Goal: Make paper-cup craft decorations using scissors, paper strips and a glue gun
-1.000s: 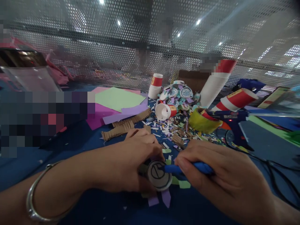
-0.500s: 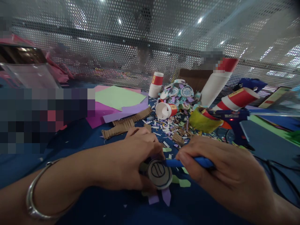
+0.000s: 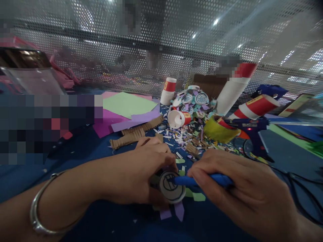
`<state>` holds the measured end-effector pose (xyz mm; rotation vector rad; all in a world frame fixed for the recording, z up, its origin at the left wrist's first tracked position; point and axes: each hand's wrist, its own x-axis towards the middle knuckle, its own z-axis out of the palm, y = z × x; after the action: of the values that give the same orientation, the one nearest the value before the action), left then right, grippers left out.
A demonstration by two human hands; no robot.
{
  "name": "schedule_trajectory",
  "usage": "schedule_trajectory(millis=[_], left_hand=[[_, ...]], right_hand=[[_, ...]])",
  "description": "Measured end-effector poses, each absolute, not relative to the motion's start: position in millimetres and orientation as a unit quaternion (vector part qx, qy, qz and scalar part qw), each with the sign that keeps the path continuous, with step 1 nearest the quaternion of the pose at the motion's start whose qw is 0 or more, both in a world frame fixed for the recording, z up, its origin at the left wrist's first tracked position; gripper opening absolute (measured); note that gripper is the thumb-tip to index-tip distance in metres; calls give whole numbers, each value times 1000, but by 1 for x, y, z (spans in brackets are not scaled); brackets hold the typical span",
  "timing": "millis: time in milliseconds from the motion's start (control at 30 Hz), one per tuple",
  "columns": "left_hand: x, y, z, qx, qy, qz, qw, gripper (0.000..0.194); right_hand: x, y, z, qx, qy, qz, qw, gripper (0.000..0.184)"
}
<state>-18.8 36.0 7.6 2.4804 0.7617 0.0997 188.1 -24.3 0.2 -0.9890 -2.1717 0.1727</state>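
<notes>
The left hand (image 3: 143,173) reaches in from the left with its fingers and thumb clamped around the left side of a round white piece (image 3: 174,195), which sits at the near middle of the blue table (image 3: 101,223). The piece faces up, tilted a little toward the viewer, and has dark curved and straight lines drawn on it. Purple tabs (image 3: 179,211) poke out on its near side and green tabs (image 3: 199,197) on its right. The right hand (image 3: 237,188) has its thumb and fingers closed on a blue pen (image 3: 189,181), whose tip points left and meets the drawn lines. A silver bracelet (image 3: 34,215) circles the left wrist. Just beyond the hands lie cardboard strips (image 3: 130,138) and many small paper scraps (image 3: 179,138); farther left are coloured paper sheets (image 3: 128,104). A paper cup (image 3: 185,118) lies on its side in front of a heap of drawn-on discs (image 3: 188,99), with a short stack of cups (image 3: 168,92) upright just left of it. To the right, a yellow roll (image 3: 217,131) sits beside a dark blue glue gun (image 3: 256,129) with a red light, and black cords (image 3: 294,183) run along the table nearer the viewer.
</notes>
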Motion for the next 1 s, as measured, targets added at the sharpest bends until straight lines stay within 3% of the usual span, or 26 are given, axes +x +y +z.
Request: schedule_trajectory(millis=[400,733,1000], left_hand=[[-20,36,3,927,269,40,260,39],[-18,35,8,923,277,24,266,35],[-17,34,3,925,289,46,241,38]], right_hand=[[186,-26,2,-376,-858,70,342,21],[184,-26,0,-368,-850,98,363,16],[192,-21,-3,-407,-846,36,344,17]])
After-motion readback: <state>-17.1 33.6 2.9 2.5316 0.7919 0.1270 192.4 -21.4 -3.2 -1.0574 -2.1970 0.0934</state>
